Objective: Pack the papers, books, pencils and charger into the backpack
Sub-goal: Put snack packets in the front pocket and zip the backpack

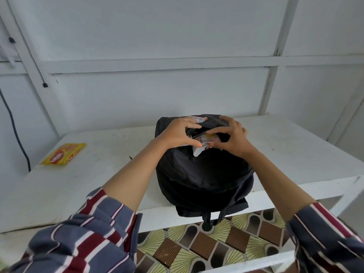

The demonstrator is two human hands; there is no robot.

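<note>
A black backpack [202, 174] lies on the white table [98, 174], its straps hanging over the front edge. Its upper opening is parted. White papers with red print [204, 139] stick out of that opening, and another corner of paper [197, 118] shows at the far rim. My left hand [178, 133] grips the left edge of the opening, thumb on the paper. My right hand [232, 137] pinches the papers and the right edge of the opening. No books, pencils or charger are in sight.
A yellow snack packet [63, 154] lies at the table's left. A dark cable [14, 127] runs down the wall at far left. White panelled wall stands behind the table. Patterned floor tiles [206, 245] show below the table's front edge.
</note>
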